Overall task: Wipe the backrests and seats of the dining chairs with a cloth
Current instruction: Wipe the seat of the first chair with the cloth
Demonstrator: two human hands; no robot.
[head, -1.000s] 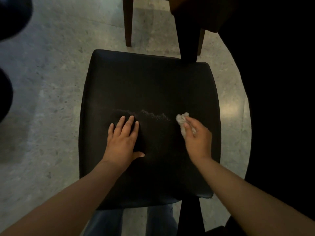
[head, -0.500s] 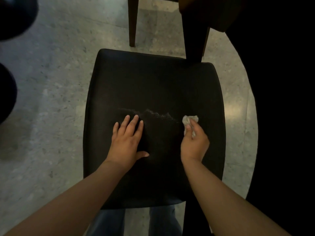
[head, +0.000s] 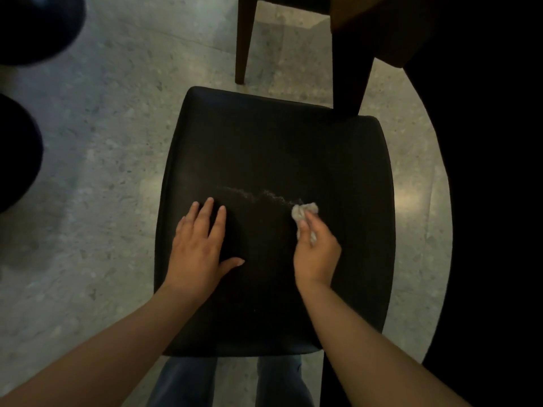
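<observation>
Open room on the black seat [head: 279, 148] lies beyond 2 hands: the left hand [head: 199, 248] flat at near-left, the right hand [head: 317, 254] pinching a cloth [head: 304, 212] right of centre. A dark leg [head: 349, 77] crowds the far-right corner; 1 brown wooden leg [head: 244, 39] stands just past the far edge.

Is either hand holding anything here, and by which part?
Right hand pinches the crumpled cloth by its near end. Left hand holds nothing.
</observation>
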